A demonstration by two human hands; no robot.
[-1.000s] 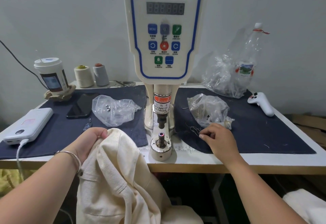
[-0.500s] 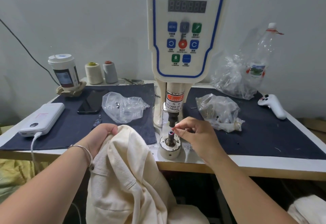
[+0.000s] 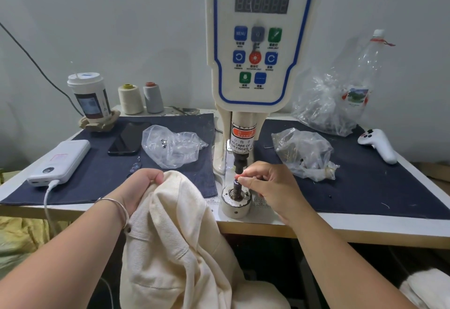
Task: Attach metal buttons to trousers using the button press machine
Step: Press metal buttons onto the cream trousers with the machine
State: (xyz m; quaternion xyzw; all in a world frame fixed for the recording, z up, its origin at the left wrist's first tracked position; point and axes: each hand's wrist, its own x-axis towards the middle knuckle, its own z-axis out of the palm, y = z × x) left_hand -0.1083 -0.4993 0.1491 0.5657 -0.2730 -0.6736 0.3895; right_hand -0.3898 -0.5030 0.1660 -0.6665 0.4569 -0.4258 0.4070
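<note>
1. Left hand (image 3: 140, 188) grips the cream trousers (image 3: 177, 235) bunched at the table (image 3: 365, 226) edge.
2. Right hand (image 3: 270, 187) pinches something tiny onto the button machine (image 3: 261, 41)'s lower die (image 3: 236, 198), right at its fingertips (image 3: 241, 180).

thread spools (image 3: 130, 99) – 2 | plastic bags (image 3: 171, 149) – 3 | cup (image 3: 89, 97) – 1 | phone (image 3: 129, 138) – 1

small garment workshop, servo button machine (image 3: 261, 41) on worktable (image 3: 341, 226), thread cones (image 3: 130, 99), bagged metal fasteners (image 3: 304, 153)
</note>
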